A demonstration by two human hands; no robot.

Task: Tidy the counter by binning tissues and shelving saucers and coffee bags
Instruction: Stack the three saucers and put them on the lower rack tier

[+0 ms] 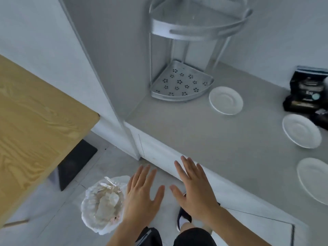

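From my feed I see both arms bare to the frame's lower edge, no sleeves, no watch, no rings or bands on the left hand (142, 196) or the right hand (193, 190). Below them I make out black shorts (193, 237), the left leg carrying a thin pale stripe running diagonally. One foot shows: a dark navy shoe (183, 214) over a white sock (183, 225).

Grey counter (204, 132): 3 saucers (225, 100), coffee bags (305, 93), rack (181, 80).
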